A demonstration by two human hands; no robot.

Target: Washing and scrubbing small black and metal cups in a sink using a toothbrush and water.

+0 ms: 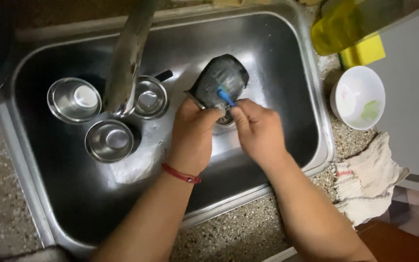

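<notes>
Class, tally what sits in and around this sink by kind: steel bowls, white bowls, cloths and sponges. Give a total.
Steel bowls: 3
White bowl: 1
Cloth: 1
Yellow sponge: 1
Total: 6

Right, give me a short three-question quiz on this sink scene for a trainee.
1. True or false: the left hand holds the dark pan over the sink.
2. How many steel bowls sit in the sink?
3. What does the right hand pinch? A) blue scrubber B) yellow sponge C) white bowl

Key
1. True.
2. Three: back left, under the tap, nearest.
3. A, the blue scrubber, pressed against the pan.
</notes>
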